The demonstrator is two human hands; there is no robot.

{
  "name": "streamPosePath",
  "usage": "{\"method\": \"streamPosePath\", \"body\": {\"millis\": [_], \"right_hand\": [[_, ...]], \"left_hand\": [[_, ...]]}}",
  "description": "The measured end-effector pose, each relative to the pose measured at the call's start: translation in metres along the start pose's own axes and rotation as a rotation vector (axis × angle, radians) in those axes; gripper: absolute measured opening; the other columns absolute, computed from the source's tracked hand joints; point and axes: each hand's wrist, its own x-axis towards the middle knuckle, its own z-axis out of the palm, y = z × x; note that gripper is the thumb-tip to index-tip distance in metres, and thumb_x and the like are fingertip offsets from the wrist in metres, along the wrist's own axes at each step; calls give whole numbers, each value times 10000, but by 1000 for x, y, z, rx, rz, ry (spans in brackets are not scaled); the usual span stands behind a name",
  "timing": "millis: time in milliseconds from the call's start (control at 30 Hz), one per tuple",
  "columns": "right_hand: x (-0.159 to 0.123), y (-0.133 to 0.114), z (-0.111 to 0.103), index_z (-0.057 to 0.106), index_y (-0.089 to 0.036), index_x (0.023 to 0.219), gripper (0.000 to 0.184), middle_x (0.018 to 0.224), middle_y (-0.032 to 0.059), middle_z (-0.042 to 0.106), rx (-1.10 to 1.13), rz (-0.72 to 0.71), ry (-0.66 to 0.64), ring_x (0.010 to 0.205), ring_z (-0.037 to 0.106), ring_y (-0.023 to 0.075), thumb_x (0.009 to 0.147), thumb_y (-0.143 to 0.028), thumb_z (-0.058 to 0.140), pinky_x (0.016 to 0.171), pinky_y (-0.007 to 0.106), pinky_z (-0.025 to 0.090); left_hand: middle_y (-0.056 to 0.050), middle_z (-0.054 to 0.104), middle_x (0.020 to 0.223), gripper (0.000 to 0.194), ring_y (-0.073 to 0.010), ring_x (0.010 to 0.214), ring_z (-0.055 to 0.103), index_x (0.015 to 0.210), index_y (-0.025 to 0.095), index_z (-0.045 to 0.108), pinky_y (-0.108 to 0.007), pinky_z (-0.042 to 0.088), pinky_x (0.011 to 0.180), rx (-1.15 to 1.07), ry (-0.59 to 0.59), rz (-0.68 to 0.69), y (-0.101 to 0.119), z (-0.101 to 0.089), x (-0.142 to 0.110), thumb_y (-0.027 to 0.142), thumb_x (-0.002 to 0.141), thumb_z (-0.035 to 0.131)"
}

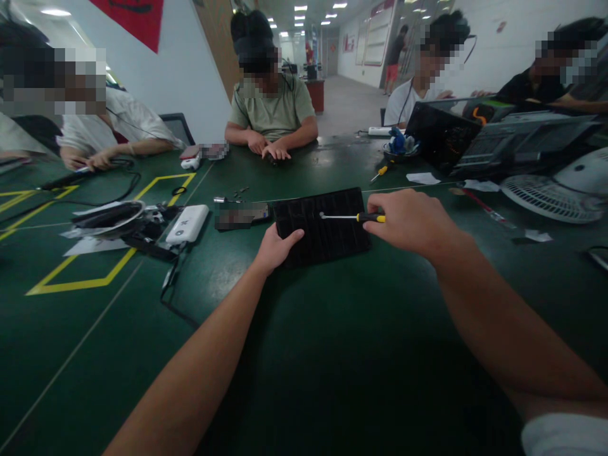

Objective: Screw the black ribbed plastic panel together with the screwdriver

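Observation:
A flat black ribbed panel [337, 237] lies on the green table in front of me. My left hand [278, 247] grips its left edge, thumb on top and the other fingers out of sight. In my right hand [413, 221] is a screwdriver [339, 217] with a yellow and black handle, its shaft pointing left across the panel. A small silver piece, perhaps a screw, shows at the tip; I cannot tell whether the tip touches the panel. Just left of the panel lies a phone-like item [242, 216], with small metal bits [241, 192] behind it.
A white power bank [188, 225] with a cable sits left beside a pile of parts [111, 221]. Another screwdriver [380, 172], a white fan grille [546, 193] and a dark open casing [517, 142] are at the right. Several people sit around the table [332, 354].

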Motion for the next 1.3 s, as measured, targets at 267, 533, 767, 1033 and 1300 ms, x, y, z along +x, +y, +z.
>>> {"method": "streamPosePath", "body": {"millis": [267,533,767,1033,1300], "right_hand": [[2,2,1,813,-267,1131,262,1068,126,824,31,5,19,972,736,350,993,-441,673,726,416,443],[1,1,-1,848,-269,1110,267,1054,131,833,46,-2,14,981,746,359,995,-434,672,727,422,457],[0,-1,-4,892,-284,1130,320,1075,143,841,15,22,-2,1000,750,373,1005,-470,664,733,430,485],[0,0,-3,882,-254,1133,429,1076,171,832,11,20,-11,1003,747,385,1045,-544,578,768,450,500],[0,1,-2,828,-280,1194,375,1072,143,829,42,-2,5,969,741,359,1046,-517,577,758,435,477]], "left_hand": [[-167,835,1329,521,-405,1306,770,1211,183,758,-653,575,1191,-5,-8,2,1,-1,-1,496,824,913],[-166,833,1333,527,-395,1302,774,1229,177,750,-640,584,1180,1,-16,3,3,-1,-2,497,838,902],[-159,838,1308,502,-384,1272,786,1249,185,748,-620,616,1144,33,-16,-3,5,-1,-3,475,862,883],[-158,837,1320,501,-388,1289,777,1224,183,760,-633,600,1165,15,0,-14,6,0,-3,470,838,900],[-151,840,1309,482,-383,1285,779,1220,186,765,-617,597,1169,51,-4,1,6,-1,-3,478,855,883]]}}
